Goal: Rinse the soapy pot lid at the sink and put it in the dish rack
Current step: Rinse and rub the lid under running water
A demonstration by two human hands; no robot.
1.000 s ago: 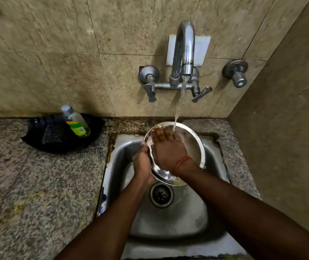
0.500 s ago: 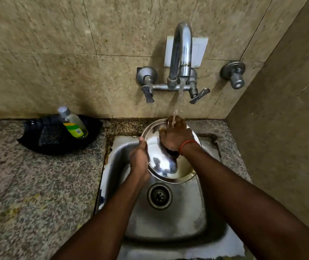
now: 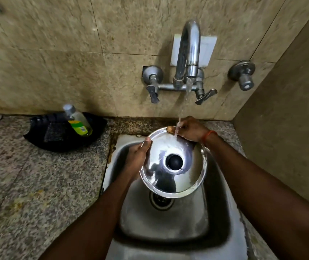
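Observation:
A round steel pot lid [image 3: 183,177] with a black knob [image 3: 174,161] is held over the steel sink [image 3: 217,218], its top side facing me. My left hand [image 3: 136,154] grips the lid's left rim. My right hand [image 3: 191,131] holds the far rim, fingers curled over the edge, under the running stream from the tap [image 3: 189,53]. Water falls onto my right hand and the lid's far edge. No dish rack is in view.
A black tray [image 3: 56,139] with a dish-soap bottle [image 3: 78,121] and a dark scrubber sits on the granite counter [image 3: 28,184] left of the sink. Tap valves [image 3: 152,77] stick out of the tiled wall. A side wall closes in on the right.
The lid has been turned over: its hollow underside faced me before, now the knob side does. My right hand slid from the lid's face up to the far rim.

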